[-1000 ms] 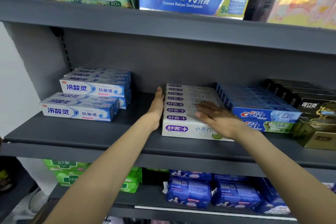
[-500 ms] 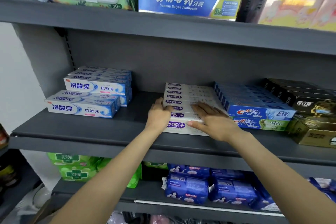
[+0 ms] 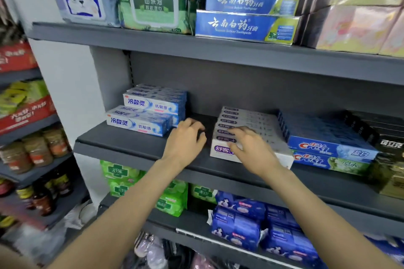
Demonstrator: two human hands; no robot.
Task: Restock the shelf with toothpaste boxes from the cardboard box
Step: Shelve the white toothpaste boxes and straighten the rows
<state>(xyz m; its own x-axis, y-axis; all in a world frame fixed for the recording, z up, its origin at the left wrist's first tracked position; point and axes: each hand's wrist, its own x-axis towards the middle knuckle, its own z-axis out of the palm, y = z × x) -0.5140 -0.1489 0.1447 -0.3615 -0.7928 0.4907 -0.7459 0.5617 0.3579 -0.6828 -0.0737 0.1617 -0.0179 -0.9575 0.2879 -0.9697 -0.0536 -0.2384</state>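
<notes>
The grey middle shelf (image 3: 135, 146) already carries a good deal of stock, so the restocking looks well on, though I would not call it finished: a bare strip of shelf still shows left of the white-and-purple toothpaste stack (image 3: 247, 129), and the cardboard box is nowhere in view, so how many boxes remain to come is beyond telling.

That stack is the landmark here. It sits on the middle shelf, its boxes laid flat and stepped back in neat rows, white faces with purple labels at the left ends, and the front box is close to the shelf lip. Tight against its right side lies the blue Crest stack (image 3: 328, 148), two layers deep. Well to its left, across the bare strip, stand the blue-and-white toothpaste boxes (image 3: 148, 113), a higher pile behind and a lower one in front. Above it, on the upper shelf, rest two blue Yunnan Baiyao boxes (image 3: 244, 26).

The right hand (image 3: 251, 148) lies over the front left part of the stack, fingers spread and lightly bent onto the box tops, gripping nothing that I can see. The left hand (image 3: 185, 140) is just left of the stack over the bare strip, fingers loosely curled and holding nothing.

My guess is the row is being squared up.
</notes>
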